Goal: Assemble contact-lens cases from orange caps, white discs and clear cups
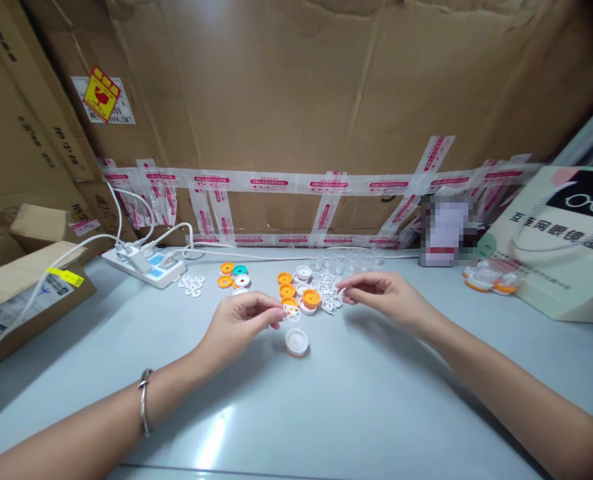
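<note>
My left hand (243,320) hovers over the pale table (356,400), fingers pinched on a small white plastic ring (291,312). Just below it on the table lies a round white cap with an orange rim (297,342). My right hand (381,297) reaches into a heap of small white plastic parts (326,292), its fingertips pinched on one small white piece. Orange and white caps (296,288) lie clustered between the two hands. A metal bangle (145,401) sits on my left wrist.
A white power strip (146,263) with plugs and cables lies at the back left. Orange, teal and white caps (233,275) and clear discs (192,283) sit nearby. An open cardboard box (21,293) stands left, a printed white box (551,247) right. Taped cardboard (296,120) walls the back.
</note>
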`<state>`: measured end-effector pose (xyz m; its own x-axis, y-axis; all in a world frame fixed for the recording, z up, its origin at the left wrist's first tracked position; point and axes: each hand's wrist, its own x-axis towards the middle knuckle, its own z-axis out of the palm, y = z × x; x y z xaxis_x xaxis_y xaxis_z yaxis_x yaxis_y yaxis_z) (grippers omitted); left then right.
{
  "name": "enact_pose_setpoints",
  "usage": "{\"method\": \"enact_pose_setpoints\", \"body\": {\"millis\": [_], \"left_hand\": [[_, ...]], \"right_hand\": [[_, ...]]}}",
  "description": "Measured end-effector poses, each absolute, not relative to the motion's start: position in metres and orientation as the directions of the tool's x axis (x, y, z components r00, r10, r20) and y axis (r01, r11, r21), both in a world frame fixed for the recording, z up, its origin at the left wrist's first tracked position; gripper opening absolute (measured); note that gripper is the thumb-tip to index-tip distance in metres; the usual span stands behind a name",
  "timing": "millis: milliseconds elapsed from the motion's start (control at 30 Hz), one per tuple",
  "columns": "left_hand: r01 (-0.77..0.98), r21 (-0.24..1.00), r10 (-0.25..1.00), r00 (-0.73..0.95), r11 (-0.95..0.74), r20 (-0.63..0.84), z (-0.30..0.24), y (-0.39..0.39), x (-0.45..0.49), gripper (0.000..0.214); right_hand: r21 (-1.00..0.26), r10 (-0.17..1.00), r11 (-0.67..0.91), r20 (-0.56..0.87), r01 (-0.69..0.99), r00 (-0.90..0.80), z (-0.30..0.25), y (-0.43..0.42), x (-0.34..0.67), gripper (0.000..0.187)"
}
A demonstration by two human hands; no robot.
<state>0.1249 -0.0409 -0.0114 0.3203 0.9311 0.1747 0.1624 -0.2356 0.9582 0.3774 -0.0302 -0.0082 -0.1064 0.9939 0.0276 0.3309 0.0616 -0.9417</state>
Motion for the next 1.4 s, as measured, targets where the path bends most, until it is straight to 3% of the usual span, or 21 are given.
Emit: {"method": "enact_pose_setpoints", "body": {"millis": [233, 433, 533, 700, 1033, 1200, 1400], "left_hand": [[0.081, 0.996, 0.958, 0.287, -0.032, 0.007, -0.011, -0.036, 0.126, 0.012], [-0.019, 0.995, 0.941, 0.329, 0.094, -0.083, -0.016, -0.035, 0.126, 0.016], [-0.060, 0.985, 0.923, 0.362, 0.162, -0.130, -0.017, -0.037, 0.127, 0.019], [-0.106, 0.972, 0.896, 0.419, 0.210, -0.148, -0.019, -0.040, 0.131, 0.023], [-0.135, 0.962, 0.891, 0.426, 0.236, -0.159, -0.018, -0.044, 0.134, 0.027], [-0.143, 0.953, 0.883, 0.434, 0.265, -0.180, -0.016, -0.045, 0.135, 0.027], [-0.151, 0.942, 0.868, 0.455, 0.298, -0.201, -0.017, -0.046, 0.132, 0.025]], "right_hand": [[-0.968, 0.992, 0.003, -0.028, 0.252, -0.122, -0.006, -0.044, 0.360, 0.028], [-0.984, 0.994, 0.110, 0.111, 0.141, -0.003, -0.002, -0.053, 0.340, 0.024], [-0.973, 0.978, 0.206, 0.204, 0.100, -0.029, -0.003, -0.060, 0.326, 0.021], [-0.894, 0.911, 0.412, 0.400, 0.176, -0.101, -0.012, -0.068, 0.313, 0.015], [-0.819, 0.846, 0.533, 0.511, 0.212, -0.153, -0.017, -0.071, 0.311, 0.013], [-0.686, 0.747, 0.664, 0.631, 0.298, -0.212, -0.018, -0.069, 0.313, 0.015], [-0.415, 0.530, 0.838, 0.775, 0.354, -0.346, -0.022, -0.065, 0.320, 0.020]]}}
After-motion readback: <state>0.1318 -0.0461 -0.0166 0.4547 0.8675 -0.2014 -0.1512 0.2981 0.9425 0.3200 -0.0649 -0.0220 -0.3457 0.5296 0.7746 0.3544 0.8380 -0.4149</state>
